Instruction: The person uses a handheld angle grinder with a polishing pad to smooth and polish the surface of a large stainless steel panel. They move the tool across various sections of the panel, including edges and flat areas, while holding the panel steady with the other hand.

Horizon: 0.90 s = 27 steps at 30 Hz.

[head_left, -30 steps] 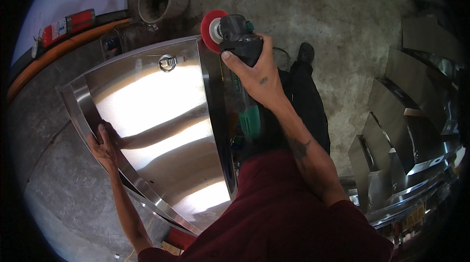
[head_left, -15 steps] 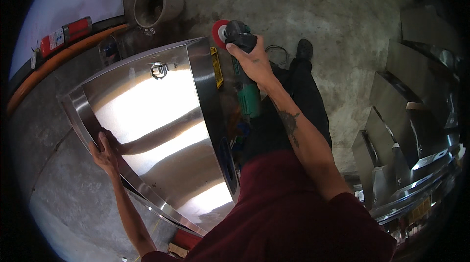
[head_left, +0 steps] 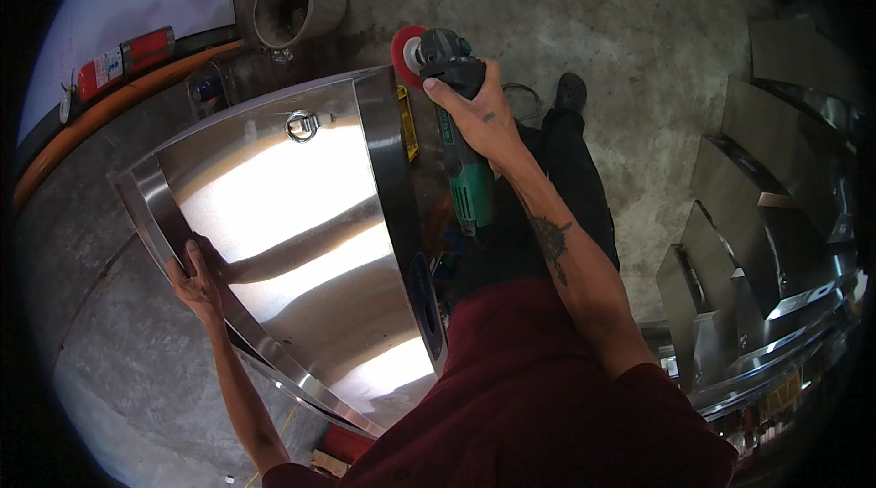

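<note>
My right hand (head_left: pixel 476 116) is wrapped round the head end of a green and black angle grinder (head_left: pixel 470 192). Its red disc (head_left: pixel 407 56) sits at the far right corner of a shiny stainless steel box (head_left: pixel 306 283); whether they touch I cannot tell. At the box's left side, my left hand (head_left: pixel 195 282) grips the raised metal rim, thumb on the inner side and fingers partly hidden over the edge. A ring latch (head_left: pixel 302 126) is fixed near the far end of the box's bright top face.
A round grey pot (head_left: pixel 297 9) stands beyond the box. Far left are a red fire extinguisher (head_left: pixel 100 76) and an orange pipe (head_left: pixel 78 135). A yellow level (head_left: pixel 407 123) lies beside the box. Bent sheet-metal pieces (head_left: pixel 730 187) stand along the right.
The grinder has tilted slightly, its disc a little farther away and left, its rear end a little nearer. My left hand keeps its place on the rim.
</note>
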Tool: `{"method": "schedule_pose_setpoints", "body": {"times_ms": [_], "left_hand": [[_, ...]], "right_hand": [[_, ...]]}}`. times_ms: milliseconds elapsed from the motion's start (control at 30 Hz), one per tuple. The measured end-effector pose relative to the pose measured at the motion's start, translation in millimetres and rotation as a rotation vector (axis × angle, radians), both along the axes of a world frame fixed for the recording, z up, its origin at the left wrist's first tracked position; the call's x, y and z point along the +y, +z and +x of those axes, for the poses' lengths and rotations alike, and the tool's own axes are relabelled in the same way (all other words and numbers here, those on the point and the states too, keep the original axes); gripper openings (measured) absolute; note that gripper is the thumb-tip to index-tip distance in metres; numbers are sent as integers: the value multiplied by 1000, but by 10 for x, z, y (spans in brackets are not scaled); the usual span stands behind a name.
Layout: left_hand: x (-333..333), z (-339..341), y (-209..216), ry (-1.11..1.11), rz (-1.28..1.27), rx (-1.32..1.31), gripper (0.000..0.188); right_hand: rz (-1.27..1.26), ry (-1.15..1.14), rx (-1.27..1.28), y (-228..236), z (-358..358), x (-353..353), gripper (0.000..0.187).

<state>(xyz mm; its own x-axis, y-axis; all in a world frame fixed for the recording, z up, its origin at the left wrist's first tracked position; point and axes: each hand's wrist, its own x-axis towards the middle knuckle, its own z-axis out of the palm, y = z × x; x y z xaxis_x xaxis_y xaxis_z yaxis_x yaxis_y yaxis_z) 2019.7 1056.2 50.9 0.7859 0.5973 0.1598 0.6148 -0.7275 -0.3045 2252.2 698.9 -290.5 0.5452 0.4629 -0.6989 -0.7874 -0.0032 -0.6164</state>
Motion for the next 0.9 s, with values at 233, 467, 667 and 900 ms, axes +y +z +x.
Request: {"method": "schedule_pose_setpoints", "body": {"times_ms": [233, 467, 667, 900], "left_hand": [[38, -14, -44, 42, -19, -5, 54], [-67, -123, 140, 50, 25, 41, 54], [-125, -138, 238, 69, 23, 29, 56], [296, 194, 178, -8, 13, 30, 56]], "right_hand": [[5, 13, -70, 88, 28, -29, 87], [83, -4, -190, 610, -45, -210, 94], [110, -16, -213, 764, -61, -259, 94], [7, 1, -65, -30, 157, 276, 93]]}}
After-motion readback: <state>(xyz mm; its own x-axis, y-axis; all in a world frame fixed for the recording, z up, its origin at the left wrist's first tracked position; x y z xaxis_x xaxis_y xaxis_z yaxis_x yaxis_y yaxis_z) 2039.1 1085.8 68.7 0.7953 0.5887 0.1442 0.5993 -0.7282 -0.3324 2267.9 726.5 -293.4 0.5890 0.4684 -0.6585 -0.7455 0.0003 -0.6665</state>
